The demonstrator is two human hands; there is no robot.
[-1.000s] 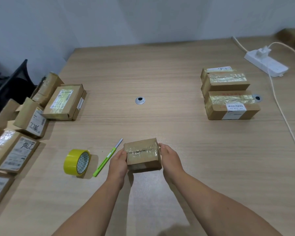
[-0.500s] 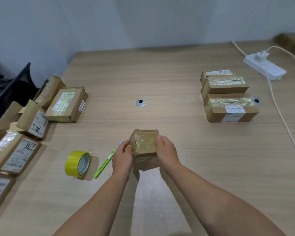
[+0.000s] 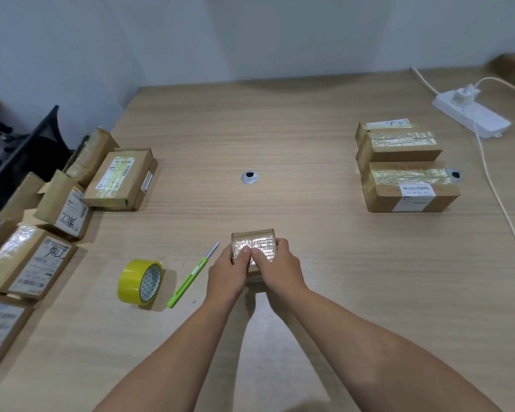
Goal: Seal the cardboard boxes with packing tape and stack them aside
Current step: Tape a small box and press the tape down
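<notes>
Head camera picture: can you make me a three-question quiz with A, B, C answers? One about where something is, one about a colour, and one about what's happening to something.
1. Where is the roll of packing tape?
A) just left of the utility knife
B) on the floor
C) on a shelf

2. What colour is that roll?
A) red
B) yellow
C) blue

3. What is happening to the small taped box?
A) it lies untouched
B) it sits open
C) both hands hold it

Answers:
1 A, the roll stands right beside the green-handled knife.
2 B, its outer band is bright yellow.
3 C, the left hand and right hand grip its sides, thumbs on its taped face.
</notes>
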